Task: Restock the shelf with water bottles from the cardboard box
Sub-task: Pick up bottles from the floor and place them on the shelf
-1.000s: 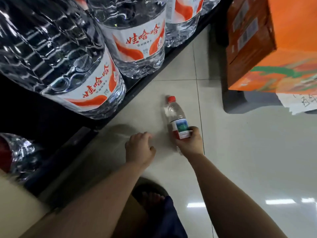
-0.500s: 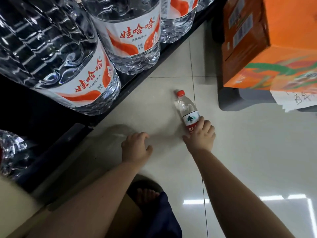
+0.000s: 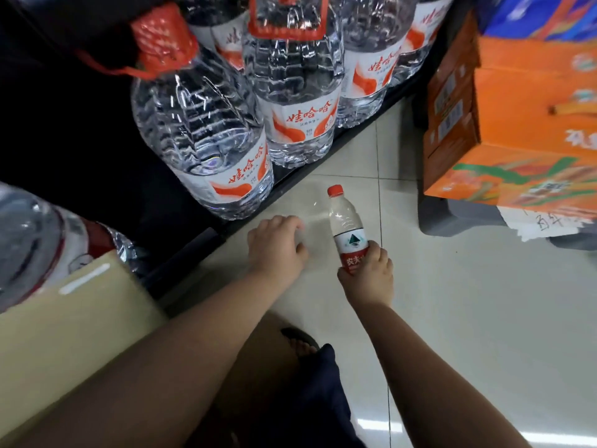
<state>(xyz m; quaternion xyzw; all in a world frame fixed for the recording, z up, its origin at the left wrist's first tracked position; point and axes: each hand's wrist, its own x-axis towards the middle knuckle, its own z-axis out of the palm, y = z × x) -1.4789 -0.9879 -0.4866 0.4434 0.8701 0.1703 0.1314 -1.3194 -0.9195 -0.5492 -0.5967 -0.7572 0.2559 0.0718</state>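
Red-capped and clear, the small water bottle [image 3: 347,227] stood more upright than half a second earlier, its lower label gripped in the right hand [image 3: 366,276]. It hung over the floor just right of the nearest big jug [image 3: 206,140], short of the shelf edge [image 3: 284,182]. Between jug and bottle the left hand [image 3: 274,250] hung loosely curled, holding nothing; shelving looked next
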